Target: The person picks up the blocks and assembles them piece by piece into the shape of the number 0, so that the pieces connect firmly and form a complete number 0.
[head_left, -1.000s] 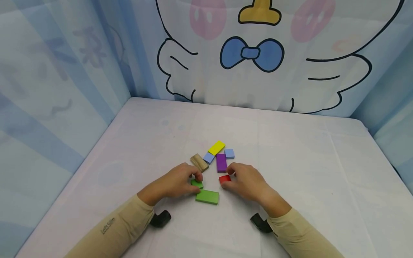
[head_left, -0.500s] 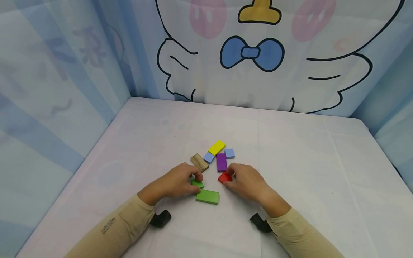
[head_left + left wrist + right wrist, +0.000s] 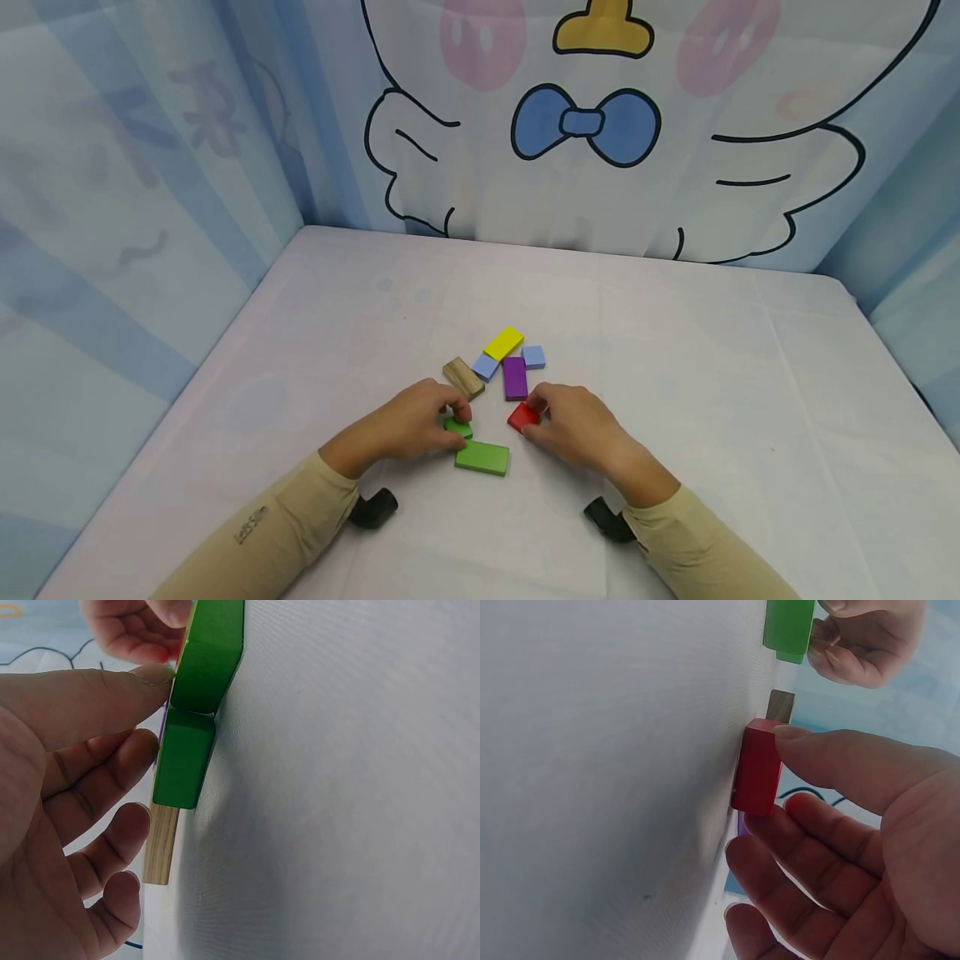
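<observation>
My left hand (image 3: 408, 421) holds a small green block (image 3: 457, 427) between bent index finger and thumb. Its thumb tip touches the corner of the long green block (image 3: 210, 656), which meets the small one end to end. With thumb and index finger, my right hand (image 3: 573, 423) pinches a red block (image 3: 757, 769) at its edges; the block lies flat on the table, slightly turned. Just beyond the red block is a purple block (image 3: 514, 379). A wood-coloured block (image 3: 463, 378) lies behind the left fingers.
Farther back, a yellow block (image 3: 504, 343) touches a light blue block (image 3: 486, 367); another light blue block (image 3: 533, 357) sits beside the purple one. The pale tabletop (image 3: 675, 358) ends at a printed curtain (image 3: 585, 200) behind.
The red block has turned in my right fingers, one corner now pointing towards the left, and its near edge has lifted clear of the thumb. My left hand stays in place.
</observation>
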The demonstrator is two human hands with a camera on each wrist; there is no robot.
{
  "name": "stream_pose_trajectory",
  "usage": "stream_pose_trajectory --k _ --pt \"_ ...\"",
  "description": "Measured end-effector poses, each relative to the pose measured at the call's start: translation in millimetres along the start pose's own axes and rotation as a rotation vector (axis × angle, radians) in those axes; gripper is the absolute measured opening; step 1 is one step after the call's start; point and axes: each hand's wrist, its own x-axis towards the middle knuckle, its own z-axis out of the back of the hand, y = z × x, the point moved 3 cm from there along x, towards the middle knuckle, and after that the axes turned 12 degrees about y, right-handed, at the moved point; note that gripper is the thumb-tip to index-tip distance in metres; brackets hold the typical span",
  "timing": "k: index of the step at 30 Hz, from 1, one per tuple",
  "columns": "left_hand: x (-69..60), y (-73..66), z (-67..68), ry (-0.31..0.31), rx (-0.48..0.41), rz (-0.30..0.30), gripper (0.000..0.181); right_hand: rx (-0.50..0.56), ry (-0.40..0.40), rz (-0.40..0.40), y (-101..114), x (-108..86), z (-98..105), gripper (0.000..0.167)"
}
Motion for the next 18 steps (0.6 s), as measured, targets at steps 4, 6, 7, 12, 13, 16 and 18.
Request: stream_pose_trajectory --k 4,6,7,12,13,16,18 --pt "0.1 0.7 -0.2 0.002 0.006 0.004 0.02 0.001 0.0 0.008 -1.0 -1.1 -0.4 0.023" --pt "0.0 0.6 -0.1 0.003 0.007 0.004 0.02 -0.001 0.001 0.01 -1.0 -1.4 -0.4 0.023" --pt "-0.1 0.3 0.0 0.004 0.005 0.005 0.02 -0.002 0.002 0.011 -0.9 -1.6 -0.4 0.022" --pt "-0.3 -0.5 0.3 0.005 0.002 0.0 0.02 -0.009 0.009 0.006 -0.2 -2.9 -0.3 0.022" --pt "-0.3 -0.8 0.3 0.005 0.001 0.0 0.02 -0.01 0.011 0.005 -0.2 -3.2 -0.3 0.022" --pt "0.0 -0.4 0.0 0.002 0.003 -0.001 0.02 -0.008 0.014 0.004 0.1 -3.9 -0.4 0.022" --pt "0.5 -0.3 -0.3 -0.001 0.004 -0.001 0.02 -0.009 0.014 0.004 0.1 -4.3 -0.5 0.022"
